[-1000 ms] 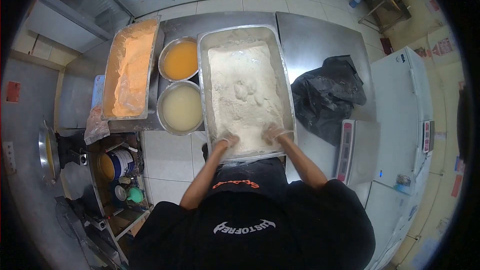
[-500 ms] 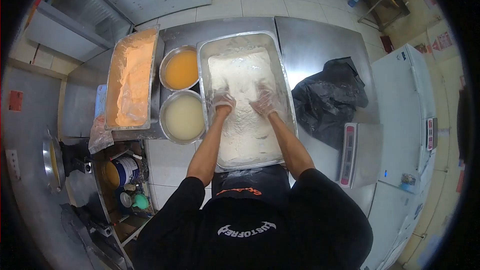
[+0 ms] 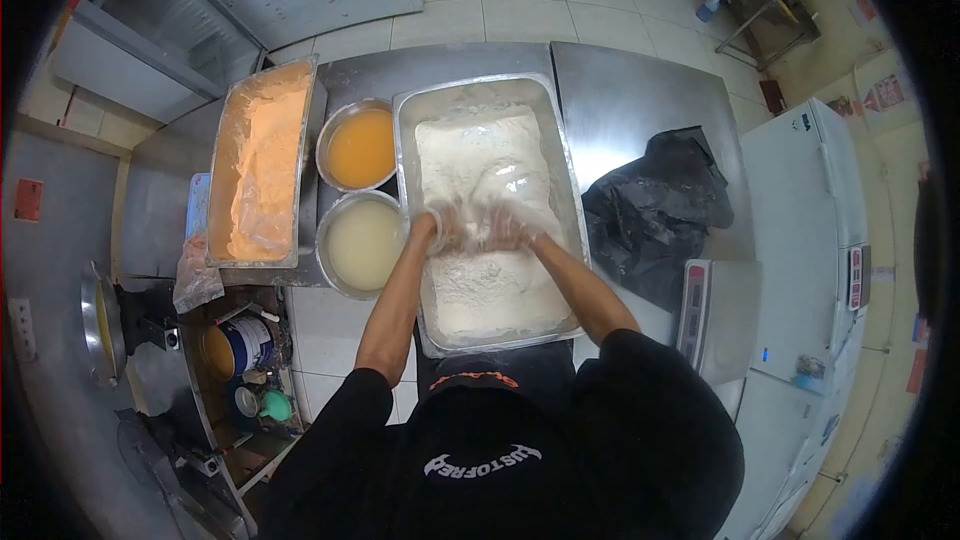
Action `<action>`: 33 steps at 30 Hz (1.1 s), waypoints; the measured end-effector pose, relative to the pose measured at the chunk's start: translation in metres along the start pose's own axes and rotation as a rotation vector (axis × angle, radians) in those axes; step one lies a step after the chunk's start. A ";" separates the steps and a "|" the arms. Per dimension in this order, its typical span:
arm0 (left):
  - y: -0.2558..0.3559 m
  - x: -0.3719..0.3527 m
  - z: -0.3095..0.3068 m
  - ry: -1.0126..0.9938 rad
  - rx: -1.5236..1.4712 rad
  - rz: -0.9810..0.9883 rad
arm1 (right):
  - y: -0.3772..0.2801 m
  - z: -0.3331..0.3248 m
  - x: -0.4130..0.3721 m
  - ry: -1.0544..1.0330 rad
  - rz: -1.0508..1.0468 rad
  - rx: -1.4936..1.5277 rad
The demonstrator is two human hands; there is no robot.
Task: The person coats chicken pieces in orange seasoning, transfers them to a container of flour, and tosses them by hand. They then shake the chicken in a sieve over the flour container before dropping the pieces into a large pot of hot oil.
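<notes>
A deep metal tray [image 3: 407,155] of white flour [image 3: 490,300] stands in front of me. My left hand [image 3: 447,227] and my right hand [image 3: 507,228], both in clear plastic gloves, are close together in the middle of the flour. Motion smears their fingers, and flour partly hides them, so whether they grip anything does not show. Just beyond them the flour rises in a smooth, rounded mound [image 3: 512,180]. To the left of the tray sit a bowl of orange liquid [image 3: 362,148] and a bowl of pale, cloudy liquid [image 3: 365,245].
A long metal pan [image 3: 313,130] of orange coating [image 3: 268,155] stands far left, a plastic bag [image 3: 197,275] hanging near its corner. On the right lie a crumpled black plastic bag [image 3: 660,205] and a scale [image 3: 718,315]. A white freezer [image 3: 800,230] stands beyond the steel table [image 3: 640,90].
Both hands have come closer together and slightly nearer to me. The flour beyond them is now heaped in a rounded mound. The whole view has shifted slightly.
</notes>
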State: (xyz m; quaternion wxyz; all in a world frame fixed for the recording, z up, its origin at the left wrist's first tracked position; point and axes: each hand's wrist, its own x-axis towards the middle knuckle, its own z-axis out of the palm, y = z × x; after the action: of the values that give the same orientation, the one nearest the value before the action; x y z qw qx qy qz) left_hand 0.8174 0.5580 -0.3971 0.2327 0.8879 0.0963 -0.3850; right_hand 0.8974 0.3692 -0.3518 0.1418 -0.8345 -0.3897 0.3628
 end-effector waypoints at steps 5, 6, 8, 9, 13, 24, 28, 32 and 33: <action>0.034 -0.026 0.119 0.485 -0.127 0.007 | 0.017 0.039 -0.045 0.136 -0.314 -0.321; 0.054 -0.045 0.123 0.528 0.207 -0.071 | 0.014 0.047 -0.057 0.093 -0.178 -0.449; 0.053 -0.039 0.134 0.422 0.086 -0.017 | 0.061 0.105 -0.035 0.308 -0.316 -0.898; 0.051 -0.039 0.138 0.312 -0.023 0.036 | 0.101 0.147 -0.020 0.676 -0.349 -1.305; 0.051 -0.079 0.137 0.233 0.024 0.091 | 0.066 0.072 -0.076 0.090 -0.287 -0.400; 0.057 -0.050 0.119 0.086 -1.280 -0.063 | 0.157 0.197 0.044 0.046 -0.486 -0.150; 0.076 -0.113 0.058 0.083 -1.125 0.022 | 0.145 0.152 -0.007 0.180 -0.346 0.124; 0.044 -0.073 0.149 0.077 -0.312 -0.152 | 0.134 0.186 -0.039 -0.117 -0.022 -0.245; 0.052 -0.060 0.180 0.193 -0.201 -0.179 | 0.137 0.212 -0.043 0.027 0.059 -0.358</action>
State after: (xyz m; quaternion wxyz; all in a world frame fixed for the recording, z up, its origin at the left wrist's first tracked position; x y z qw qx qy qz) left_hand 0.6799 0.4250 -0.4430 0.2746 0.8809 0.2351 -0.3055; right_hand 0.8022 0.2375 -0.5496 -0.0147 -0.8622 -0.4216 0.2803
